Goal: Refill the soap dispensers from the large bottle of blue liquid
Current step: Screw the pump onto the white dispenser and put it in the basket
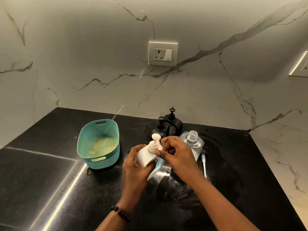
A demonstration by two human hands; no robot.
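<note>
White pump dispenser, tilted, held over the black counter near its middle. White pump head in place on top; a pale blue part shows under the body. Left hand wraps the dispenser's body from the left side, fingers curled around it. Right hand sits at the pump's collar, fingertips pinched close against it; what exactly they pinch cannot be told.

Just behind the right hand: a clear bottle, upright, cap off, neck open. A clear pump tube lies on the counter just beside it, to the right. Two black pump dispensers stand together behind, near the marble wall. Teal perforated basket to the left, apart from the hands. Beaded bracelet on the left wrist.
</note>
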